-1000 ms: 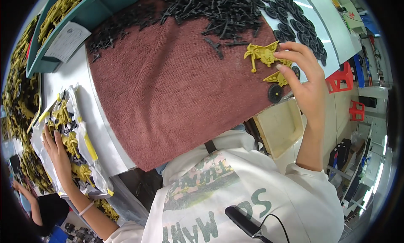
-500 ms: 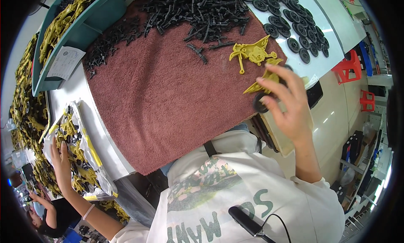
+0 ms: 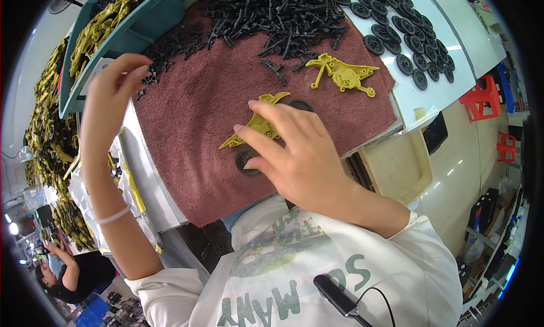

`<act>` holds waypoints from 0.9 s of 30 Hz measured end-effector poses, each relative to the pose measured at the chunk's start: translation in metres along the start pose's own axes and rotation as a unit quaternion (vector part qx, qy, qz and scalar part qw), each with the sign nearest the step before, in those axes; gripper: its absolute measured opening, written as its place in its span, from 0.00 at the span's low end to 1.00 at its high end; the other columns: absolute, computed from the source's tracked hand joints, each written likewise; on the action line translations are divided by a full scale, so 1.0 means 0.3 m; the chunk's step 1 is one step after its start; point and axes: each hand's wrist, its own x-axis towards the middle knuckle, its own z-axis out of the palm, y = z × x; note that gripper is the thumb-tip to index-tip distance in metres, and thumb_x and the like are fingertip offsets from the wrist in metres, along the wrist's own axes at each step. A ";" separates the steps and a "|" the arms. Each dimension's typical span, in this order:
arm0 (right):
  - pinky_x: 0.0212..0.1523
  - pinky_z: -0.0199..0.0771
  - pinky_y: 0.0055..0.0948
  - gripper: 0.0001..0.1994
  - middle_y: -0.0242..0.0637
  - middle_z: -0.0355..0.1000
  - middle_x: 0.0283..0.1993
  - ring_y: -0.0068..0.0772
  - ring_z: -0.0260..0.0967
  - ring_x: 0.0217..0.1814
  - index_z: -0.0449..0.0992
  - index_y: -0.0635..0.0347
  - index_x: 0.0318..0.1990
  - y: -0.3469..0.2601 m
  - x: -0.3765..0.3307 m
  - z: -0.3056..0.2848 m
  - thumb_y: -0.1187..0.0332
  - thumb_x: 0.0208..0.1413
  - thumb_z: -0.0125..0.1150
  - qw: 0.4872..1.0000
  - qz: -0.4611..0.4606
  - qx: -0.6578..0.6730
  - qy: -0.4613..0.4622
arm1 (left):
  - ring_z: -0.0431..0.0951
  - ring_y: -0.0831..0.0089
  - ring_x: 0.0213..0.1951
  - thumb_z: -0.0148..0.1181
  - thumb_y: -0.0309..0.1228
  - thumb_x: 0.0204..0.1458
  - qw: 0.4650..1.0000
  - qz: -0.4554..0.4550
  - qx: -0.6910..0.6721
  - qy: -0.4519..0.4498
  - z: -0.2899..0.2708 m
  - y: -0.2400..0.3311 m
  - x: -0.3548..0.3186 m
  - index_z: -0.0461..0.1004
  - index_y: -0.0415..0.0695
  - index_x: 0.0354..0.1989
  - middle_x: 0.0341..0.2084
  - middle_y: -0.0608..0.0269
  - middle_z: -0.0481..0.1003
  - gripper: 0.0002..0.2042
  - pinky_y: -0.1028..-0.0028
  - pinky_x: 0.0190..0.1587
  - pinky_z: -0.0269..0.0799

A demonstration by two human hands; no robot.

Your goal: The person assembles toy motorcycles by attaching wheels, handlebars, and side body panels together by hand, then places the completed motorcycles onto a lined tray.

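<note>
My right hand (image 3: 306, 157) is closed on a yellow toy motorcycle body half (image 3: 256, 126) with a black wheel (image 3: 247, 160) at its near side and another wheel (image 3: 300, 105) at its far side. It holds this over the middle of a reddish-brown towel. My left hand (image 3: 116, 89) reaches to the towel's far left, its thumb and index finger pinched together beside a scatter of small black parts (image 3: 164, 50). Whether a part sits between those fingertips is too small to make out. A second yellow body half (image 3: 345, 76) lies on the towel, right of centre.
Black rod-like parts (image 3: 277, 18) are heaped at the towel's (image 3: 192, 157) far edge. Several black wheels (image 3: 413, 43) cover the white table at the right. A green bin (image 3: 130, 35) of yellow parts stands far left, above a bag (image 3: 122, 177) of finished-looking pieces. Another person (image 3: 73, 276) is at lower left.
My right hand has carried the yellow body half and its wheels leftward to the middle of the towel. My left hand has moved from the bag up to the small black parts.
</note>
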 end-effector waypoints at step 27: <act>0.38 0.66 0.38 0.09 0.37 0.72 0.33 0.44 0.69 0.35 0.74 0.58 0.37 0.149 0.184 -0.133 0.79 0.46 0.60 0.997 0.029 0.056 0.045 | 0.76 0.55 0.37 0.53 0.17 0.53 0.997 0.014 0.019 0.067 0.065 0.065 -0.201 0.73 0.41 0.41 0.36 0.52 0.70 0.09 0.64 0.40 0.72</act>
